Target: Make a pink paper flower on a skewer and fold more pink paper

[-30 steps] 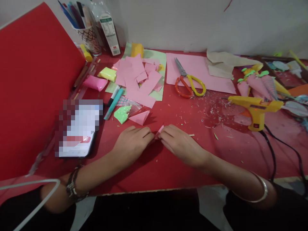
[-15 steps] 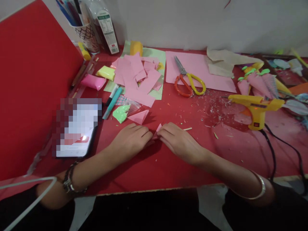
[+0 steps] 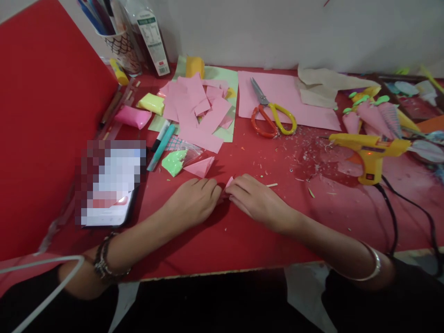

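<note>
A small folded piece of pink paper [image 3: 229, 183] lies between my two hands near the middle of the red table; most of it is covered by fingers. My right hand [image 3: 256, 200] is closed on it, with the fingertips pinching its edge. From the other side, my left hand [image 3: 196, 200] is closed against the same paper, its fingertips hidden beneath the knuckles. Just beyond the left hand lies a folded pink paper triangle [image 3: 200, 167]. A torn light-green packet [image 3: 174, 162] sits beside that triangle.
Scissors [image 3: 265, 106] rest on a pink sheet [image 3: 312, 114]. Pink paper strips [image 3: 194, 111] are piled at the back. A yellow glue gun [image 3: 369, 155] with a black cord stands right, near scraps. A phone [image 3: 116, 185] and markers [image 3: 162, 145] lie left.
The left hand's fingers have shifted slightly along the paper, and a little less of the paper shows. The right hand keeps its pinch. The view has moved slightly.
</note>
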Motion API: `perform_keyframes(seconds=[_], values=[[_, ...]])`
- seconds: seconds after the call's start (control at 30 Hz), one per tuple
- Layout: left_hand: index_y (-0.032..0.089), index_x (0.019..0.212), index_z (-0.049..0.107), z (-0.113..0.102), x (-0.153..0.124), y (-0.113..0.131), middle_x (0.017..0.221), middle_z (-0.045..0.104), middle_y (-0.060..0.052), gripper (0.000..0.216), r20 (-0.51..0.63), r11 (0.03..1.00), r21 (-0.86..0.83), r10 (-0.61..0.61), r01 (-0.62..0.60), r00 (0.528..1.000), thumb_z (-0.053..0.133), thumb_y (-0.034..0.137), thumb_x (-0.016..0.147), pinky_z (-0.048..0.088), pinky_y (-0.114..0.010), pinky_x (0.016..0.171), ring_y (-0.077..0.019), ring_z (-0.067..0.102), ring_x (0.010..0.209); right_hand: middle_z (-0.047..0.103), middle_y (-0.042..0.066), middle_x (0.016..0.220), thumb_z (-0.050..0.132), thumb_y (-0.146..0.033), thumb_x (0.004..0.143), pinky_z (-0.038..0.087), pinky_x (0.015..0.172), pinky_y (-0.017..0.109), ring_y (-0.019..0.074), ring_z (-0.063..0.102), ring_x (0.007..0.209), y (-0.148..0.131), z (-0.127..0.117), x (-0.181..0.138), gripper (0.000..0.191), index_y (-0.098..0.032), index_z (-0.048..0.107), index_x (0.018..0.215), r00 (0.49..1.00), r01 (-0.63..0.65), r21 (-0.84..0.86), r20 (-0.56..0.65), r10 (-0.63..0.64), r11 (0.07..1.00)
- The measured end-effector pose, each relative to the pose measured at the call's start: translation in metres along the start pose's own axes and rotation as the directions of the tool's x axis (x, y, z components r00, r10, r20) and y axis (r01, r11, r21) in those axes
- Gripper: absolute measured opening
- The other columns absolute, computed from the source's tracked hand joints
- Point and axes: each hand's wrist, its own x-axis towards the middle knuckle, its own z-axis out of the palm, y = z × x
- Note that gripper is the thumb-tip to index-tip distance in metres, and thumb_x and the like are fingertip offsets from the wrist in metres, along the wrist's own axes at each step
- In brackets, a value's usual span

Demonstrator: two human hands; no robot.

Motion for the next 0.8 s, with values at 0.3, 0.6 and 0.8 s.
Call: perform_keyframes(seconds=[0.3,0.6,0.8], values=[[0.014,0.060,0.050,-0.006,0.003,-0.002,0.050,0.052,-0.002,0.039,0.036,0.994,-0.108,-0.019,0.023,0.999,0.026,0.020,0.090,0.029,-0.026,0.044,-0.0144,0.050,0.044,0.057,0.009,0.075,0.027,-0.006,0.086,0.040,0.064,0.029,0.0164,0.046,0.069,-0.002,-0.006,0.000,0.031,-0.009,0.057,0.083,0.979,0.172,-0.234,-0.067,-0.193,0.957],[0.015,0.058,0.055,-0.013,-0.002,-0.005,0.047,0.056,0.000,0.032,0.221,0.952,-0.256,-0.110,0.166,0.969,0.043,0.028,0.085,0.023,-0.024,0.041,-0.0126,0.048,0.042,0.060,0.007,0.079,0.033,-0.004,0.085,0.040,0.070,0.028,0.0149,0.051,0.073,-0.004,-0.012,0.000,0.024,-0.009,0.057,0.087,0.906,0.247,-0.425,-0.217,-0.363,0.871],[0.016,0.055,0.052,-0.012,-0.005,-0.007,0.042,0.053,0.001,0.033,-0.002,0.996,-0.087,0.010,-0.010,1.000,0.035,0.002,0.079,0.025,-0.027,0.042,-0.0135,0.046,0.037,0.060,0.008,0.079,0.034,-0.010,0.086,0.044,0.066,0.030,0.0167,0.051,0.072,-0.004,-0.012,0.002,0.022,-0.009,0.057,0.086,0.982,0.139,-0.144,-0.112,-0.155,0.980]])
